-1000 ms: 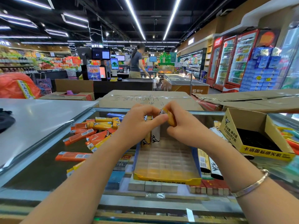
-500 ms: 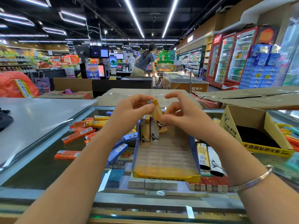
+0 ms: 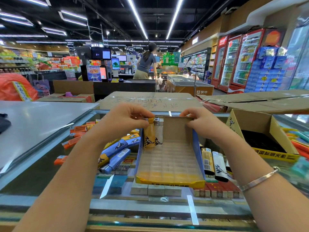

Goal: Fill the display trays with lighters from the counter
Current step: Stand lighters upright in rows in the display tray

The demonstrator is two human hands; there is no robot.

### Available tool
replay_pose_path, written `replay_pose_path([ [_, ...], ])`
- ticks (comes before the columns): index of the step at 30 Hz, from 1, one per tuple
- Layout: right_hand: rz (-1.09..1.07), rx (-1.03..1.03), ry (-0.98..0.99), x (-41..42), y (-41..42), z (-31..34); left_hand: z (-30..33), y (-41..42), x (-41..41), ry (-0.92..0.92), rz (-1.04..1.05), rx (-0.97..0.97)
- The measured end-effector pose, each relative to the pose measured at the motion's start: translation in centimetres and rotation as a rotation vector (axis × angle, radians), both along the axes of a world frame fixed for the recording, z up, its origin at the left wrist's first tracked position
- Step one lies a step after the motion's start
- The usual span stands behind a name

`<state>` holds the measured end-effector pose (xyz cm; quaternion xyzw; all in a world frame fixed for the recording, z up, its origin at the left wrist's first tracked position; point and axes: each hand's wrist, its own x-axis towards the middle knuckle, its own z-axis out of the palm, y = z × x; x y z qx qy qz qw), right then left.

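A blue and yellow display tray (image 3: 168,180) with a gridded floor lies on the glass counter. In its far left corner a yellow lighter (image 3: 149,137) and a white lighter (image 3: 158,133) stand upright. My left hand (image 3: 123,121) pinches the top of the yellow lighter. My right hand (image 3: 202,123) grips the tray's cardboard back wall at its far right corner. Loose blue and yellow lighters (image 3: 117,148) lie left of the tray, orange lighters (image 3: 78,131) farther left, and several more lighters (image 3: 213,162) lie to its right.
An open yellow cardboard box (image 3: 260,131) sits at the right, with coloured lighters (image 3: 299,139) beyond it. Large flat cartons (image 3: 150,101) line the counter's far edge. A white countertop (image 3: 33,121) spreads to the left. A person (image 3: 147,62) stands at the checkout behind.
The yellow lighter that both hands held above the tray now stands in the far left corner. My right hand let go of it and moved right to the tray's back wall.
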<state>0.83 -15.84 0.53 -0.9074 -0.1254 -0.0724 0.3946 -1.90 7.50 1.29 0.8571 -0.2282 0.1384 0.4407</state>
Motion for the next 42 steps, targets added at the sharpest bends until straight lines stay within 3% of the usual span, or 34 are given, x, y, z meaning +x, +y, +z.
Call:
replay_pose_path([
  [12, -0.007, -0.002, -0.010, 0.0, -0.1, 0.0, -0.2, -0.4, 0.0, -0.178, 0.017, 0.208],
  [19, 0.005, 0.004, -0.005, 0.0, 0.1, 0.0, -0.4, -0.5, 0.4, -0.176, 0.067, 0.304],
  [28, 0.021, -0.028, -0.021, -0.4, -0.5, 0.5, -1.6, -0.6, 0.9, 0.235, 0.020, 0.331],
  [31, -0.079, -0.193, -0.036, -0.8, -2.1, 1.3, -2.1, -0.8, 1.4, 0.278, 0.033, 0.299],
  [35, -0.280, -0.584, 0.242, -1.6, -4.5, 1.7, -2.3, -0.7, 1.7, 0.310, 0.020, 0.232],
  [42, -0.357, -0.727, 0.265, -2.5, -5.3, 1.4, -2.5, -0.5, 2.3, 0.295, 0.024, 0.246],
])
